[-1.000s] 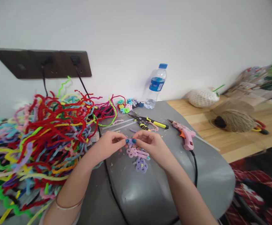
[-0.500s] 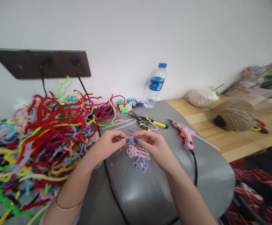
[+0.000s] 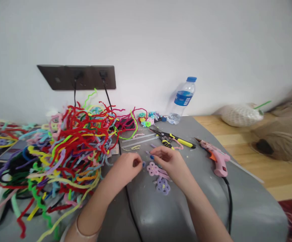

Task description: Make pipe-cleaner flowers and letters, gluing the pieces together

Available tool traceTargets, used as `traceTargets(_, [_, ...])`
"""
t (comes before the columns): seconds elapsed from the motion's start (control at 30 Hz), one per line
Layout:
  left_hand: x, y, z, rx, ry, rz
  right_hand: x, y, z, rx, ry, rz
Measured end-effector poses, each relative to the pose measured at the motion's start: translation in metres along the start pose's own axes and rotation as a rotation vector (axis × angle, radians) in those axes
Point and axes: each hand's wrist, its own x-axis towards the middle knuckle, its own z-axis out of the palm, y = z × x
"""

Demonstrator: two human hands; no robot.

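Note:
My left hand (image 3: 129,168) is closed in a pinch above the grey table; what sits between its fingertips, if anything, is too small to make out. To its right, my right hand (image 3: 170,164) pinches a small purple piece of pipe cleaner (image 3: 147,153) by its end. The two hands are a short gap apart. Below the right fingers lies a pink pipe-cleaner flower (image 3: 152,169) on a clip-like strip, partly covered by that hand. Nearer to me is a purple pipe-cleaner flower (image 3: 163,186) with a yellowish centre.
A tangled heap of coloured pipe cleaners (image 3: 80,134) covers the left side. Yellow-black pliers (image 3: 178,138), glue sticks (image 3: 146,138) and small flowers (image 3: 146,120) lie behind my hands. A bottle (image 3: 183,99) leans on the wall. At right is a pink glue gun (image 3: 220,159) with its cord.
My hands, which met at a small purple pipe-cleaner shape, have moved apart. The view has turned left, so everything sits further right in the picture.

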Motion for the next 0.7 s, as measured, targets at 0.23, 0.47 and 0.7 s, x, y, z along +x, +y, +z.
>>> traceTargets(0.23, [-0.011, -0.009, 0.02, 0.153, 0.03, -0.11, 0.018, 0.003, 0.025, -0.42, -0.094, -0.116])
traceTargets(0.47, [-0.024, -0.007, 0.007, 0.131, 0.141, -0.148, 0.014, 0.004, 0.005, -0.421, 0.079, -0.212])
traceTargets(0.7, [-0.058, -0.011, 0.008, 0.161, 0.302, -0.054, -0.02, -0.001, -0.031, -0.352, 0.32, -0.177])
